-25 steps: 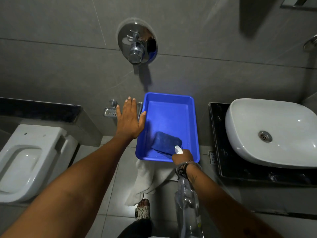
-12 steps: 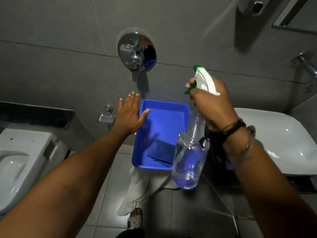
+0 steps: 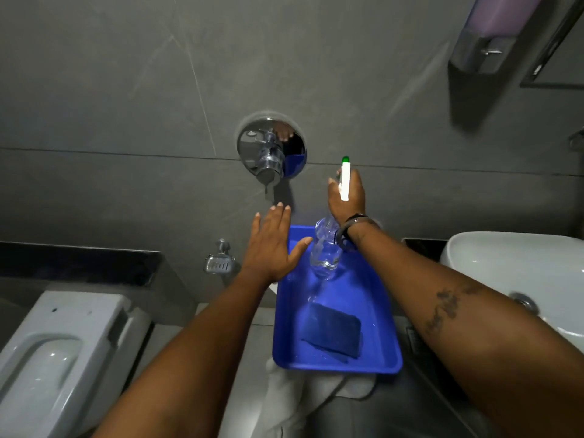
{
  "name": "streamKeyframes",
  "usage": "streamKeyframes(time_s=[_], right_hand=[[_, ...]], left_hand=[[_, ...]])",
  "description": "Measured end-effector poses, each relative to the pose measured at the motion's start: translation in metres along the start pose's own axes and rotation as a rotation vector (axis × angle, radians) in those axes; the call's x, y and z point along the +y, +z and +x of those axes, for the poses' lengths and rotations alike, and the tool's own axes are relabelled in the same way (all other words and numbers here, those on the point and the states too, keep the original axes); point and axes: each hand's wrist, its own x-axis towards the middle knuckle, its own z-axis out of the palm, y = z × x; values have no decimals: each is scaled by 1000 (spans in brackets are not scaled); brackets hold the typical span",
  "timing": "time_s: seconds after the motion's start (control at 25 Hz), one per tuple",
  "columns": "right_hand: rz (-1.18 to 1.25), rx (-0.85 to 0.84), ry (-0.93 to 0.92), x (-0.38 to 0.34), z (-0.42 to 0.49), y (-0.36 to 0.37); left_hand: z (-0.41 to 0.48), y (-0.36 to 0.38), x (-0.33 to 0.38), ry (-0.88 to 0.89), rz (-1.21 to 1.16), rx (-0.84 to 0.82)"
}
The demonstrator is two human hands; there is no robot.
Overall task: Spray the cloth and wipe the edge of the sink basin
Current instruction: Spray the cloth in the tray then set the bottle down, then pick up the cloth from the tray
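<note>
A dark blue folded cloth (image 3: 331, 333) lies in the near part of a blue plastic tray (image 3: 384, 314). My right hand (image 3: 347, 197) grips the white trigger head of a clear spray bottle (image 3: 325, 251), which hangs over the far end of the tray, nozzle with green tip pointing away. My left hand (image 3: 271, 248) is open, fingers spread, palm down at the tray's far left corner. The white sink basin (image 3: 493, 263) sits at the right on a black counter, partly behind my right forearm.
A white toilet (image 3: 53, 352) stands at the lower left. A chrome wall valve (image 3: 271, 153) and a small chrome soap holder (image 3: 218, 263) are on the grey tiled wall. A soap dispenser (image 3: 486, 36) hangs at the top right. A white cloth (image 3: 284, 403) hangs below the tray.
My right hand lifted the spray bottle out of the tray and carried it up and forward over the tray's far end. The left hand stayed at the tray's far left corner.
</note>
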Motion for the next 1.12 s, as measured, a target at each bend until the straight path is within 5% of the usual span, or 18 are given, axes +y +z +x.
streamKeyframes(time_s=[0.4, 0.76, 0.96, 1.12], right_hand=[[5, 63, 68, 51, 13, 35], [-148, -225, 171, 63, 23, 27], [-440, -390, 253, 122, -39, -10], [-618, -716, 359, 180, -107, -30]], left_hand=[[24, 29, 0, -34, -90, -42], [13, 56, 7, -177, -225, -52], [-20, 71, 17, -493, -446, -3], [-58, 112, 25, -693, -636, -128]])
